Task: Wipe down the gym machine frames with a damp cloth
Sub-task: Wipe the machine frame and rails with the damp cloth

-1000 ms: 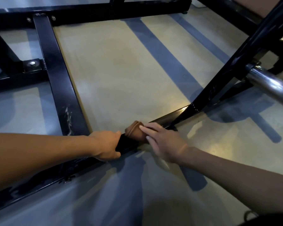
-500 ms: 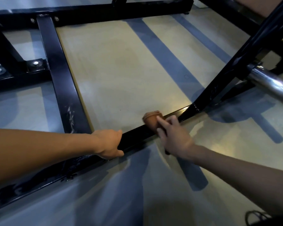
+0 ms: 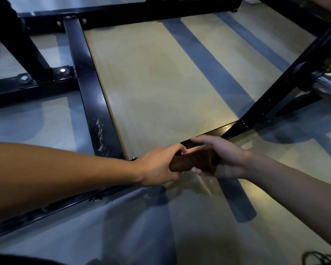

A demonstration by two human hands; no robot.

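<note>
Both of our hands meet on the low black frame bar [image 3: 208, 136] that crosses the floor [image 3: 161, 83] at a slant, from the lower left up toward the right. Our left hand [image 3: 159, 167] reaches in from the left edge on a nearly level forearm, knuckles up, fingers curled around the left end of the brown cloth [image 3: 191, 161] where it sits on the bar. Our right hand [image 3: 224, 159] comes in from the lower right on an arm angled up and leftward; its fingers bend over the cloth's right end, thumb side toward the far edge of the bar, fingertips blurred on the near side. The cloth lies bunched along the bar between the two hands, touching both and covering that stretch of metal, so we cannot tell how tightly the right hand clamps it.

Just right of our hands, bare bar shows glossy up to the weld where a black diagonal strut [image 3: 294, 73] rises toward the upper right corner. A chrome tube [image 3: 329, 87] juts in at the right edge beside that strut. Left of our hands, a scuffed black crossbar [image 3: 88, 87] runs away from us to a bolted rail [image 3: 122, 12] along the top, with another bolted bracket [image 3: 62, 71] on its left side.
</note>
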